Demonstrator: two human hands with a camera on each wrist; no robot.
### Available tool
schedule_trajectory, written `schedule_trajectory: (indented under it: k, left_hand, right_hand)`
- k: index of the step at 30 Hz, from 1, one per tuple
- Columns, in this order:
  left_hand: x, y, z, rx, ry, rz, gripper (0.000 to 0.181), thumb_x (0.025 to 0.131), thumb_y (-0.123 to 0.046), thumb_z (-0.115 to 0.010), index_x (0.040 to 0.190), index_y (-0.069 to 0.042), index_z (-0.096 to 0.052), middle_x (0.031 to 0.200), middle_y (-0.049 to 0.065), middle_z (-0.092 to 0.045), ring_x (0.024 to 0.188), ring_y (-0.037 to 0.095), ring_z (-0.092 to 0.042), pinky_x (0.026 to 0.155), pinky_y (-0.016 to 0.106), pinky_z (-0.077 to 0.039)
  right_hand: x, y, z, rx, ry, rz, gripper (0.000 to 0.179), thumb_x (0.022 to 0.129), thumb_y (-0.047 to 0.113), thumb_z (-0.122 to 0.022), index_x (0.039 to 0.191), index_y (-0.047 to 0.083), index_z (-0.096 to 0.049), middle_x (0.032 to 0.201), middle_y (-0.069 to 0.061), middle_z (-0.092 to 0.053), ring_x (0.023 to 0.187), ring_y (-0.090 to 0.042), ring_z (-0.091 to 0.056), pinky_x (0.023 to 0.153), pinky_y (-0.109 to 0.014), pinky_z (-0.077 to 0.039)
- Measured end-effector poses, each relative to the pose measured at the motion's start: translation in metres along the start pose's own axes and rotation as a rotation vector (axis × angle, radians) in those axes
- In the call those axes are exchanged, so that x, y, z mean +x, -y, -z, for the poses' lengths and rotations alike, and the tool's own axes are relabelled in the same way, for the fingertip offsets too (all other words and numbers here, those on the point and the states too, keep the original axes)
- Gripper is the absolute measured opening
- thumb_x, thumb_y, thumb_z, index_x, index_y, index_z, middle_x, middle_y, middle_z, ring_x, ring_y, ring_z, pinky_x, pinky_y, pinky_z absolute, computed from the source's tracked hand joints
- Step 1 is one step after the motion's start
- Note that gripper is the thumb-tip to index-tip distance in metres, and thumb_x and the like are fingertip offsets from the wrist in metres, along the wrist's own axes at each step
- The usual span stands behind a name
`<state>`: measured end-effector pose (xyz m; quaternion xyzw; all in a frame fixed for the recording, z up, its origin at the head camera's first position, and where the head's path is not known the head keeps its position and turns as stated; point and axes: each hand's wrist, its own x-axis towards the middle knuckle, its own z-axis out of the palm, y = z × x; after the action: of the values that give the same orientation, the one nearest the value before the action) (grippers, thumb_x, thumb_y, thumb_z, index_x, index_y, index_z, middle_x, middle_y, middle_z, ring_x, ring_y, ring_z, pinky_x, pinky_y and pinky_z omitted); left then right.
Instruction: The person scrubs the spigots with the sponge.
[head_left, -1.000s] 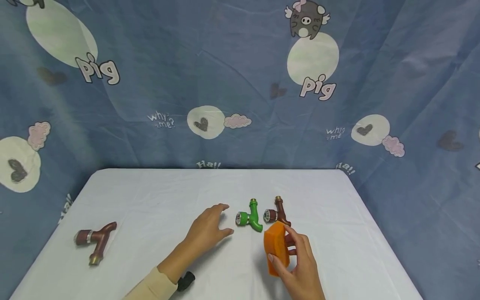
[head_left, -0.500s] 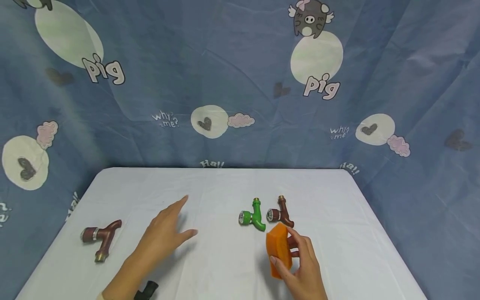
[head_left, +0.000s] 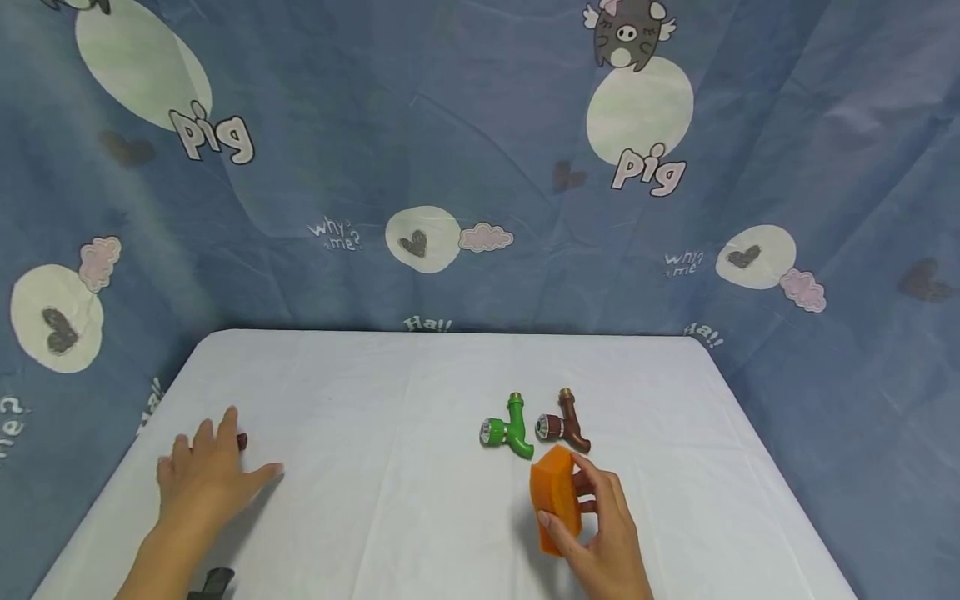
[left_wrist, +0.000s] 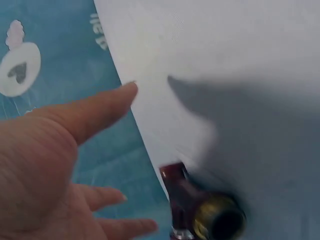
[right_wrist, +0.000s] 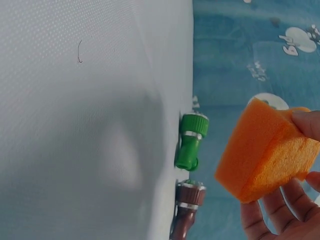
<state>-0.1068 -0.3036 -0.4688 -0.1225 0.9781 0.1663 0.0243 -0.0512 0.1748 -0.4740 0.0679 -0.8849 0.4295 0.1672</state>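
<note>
My left hand [head_left: 204,483], fingers spread, hovers over a brown faucet [head_left: 242,442] at the table's left side and hides most of it. In the left wrist view that brown faucet [left_wrist: 192,205] lies below the fingers with its brass threaded end toward the camera; the hand looks apart from it. My right hand [head_left: 603,533] holds an orange sponge [head_left: 555,500] between thumb and fingers, raised over the table. Behind the sponge lie a green faucet [head_left: 510,429] and a second brown faucet [head_left: 566,423], side by side. The right wrist view shows the sponge [right_wrist: 267,150] gripped at one end.
A white cloth covers the table [head_left: 420,500], backed by a blue curtain [head_left: 480,125] with pig prints. A black object [head_left: 213,583] shows beside the left forearm, partly cut off by the frame's bottom edge.
My left hand has moved from near the green faucet leftward to above the brown faucet at the left. The right hand keeps the sponge at nearly the same spot.
</note>
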Motion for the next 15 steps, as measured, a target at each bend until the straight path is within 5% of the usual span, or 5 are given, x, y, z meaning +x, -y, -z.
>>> schedule_trajectory:
  k: [6, 15]
  left_hand:
    - [-0.001, 0.021, 0.002, 0.036, 0.034, 0.085, 0.106, 0.085, -0.05, -0.083, 0.14, 0.022, -0.028, 0.115, 0.054, -0.032, 0.106, 0.075, -0.039, 0.084, 0.081, -0.038]
    - [0.003, 0.028, 0.001, 0.007, 0.054, 0.174, 0.062, 0.095, -0.019, -0.074, 0.117, 0.026, -0.038, 0.099, 0.047, -0.044, 0.093, 0.063, -0.054, 0.069, 0.068, -0.051]
  right_hand:
    - [0.0, 0.0, 0.0, 0.006, -0.011, 0.021, 0.088, 0.074, 0.008, -0.096, 0.149, 0.013, -0.052, 0.116, 0.01, -0.054, 0.101, -0.008, -0.059, 0.078, -0.026, -0.06]
    - [0.0, 0.0, -0.001, 0.018, -0.011, 0.026, 0.088, 0.074, 0.007, -0.096, 0.149, 0.016, -0.052, 0.117, 0.01, -0.054, 0.102, -0.008, -0.059, 0.079, -0.026, -0.06]
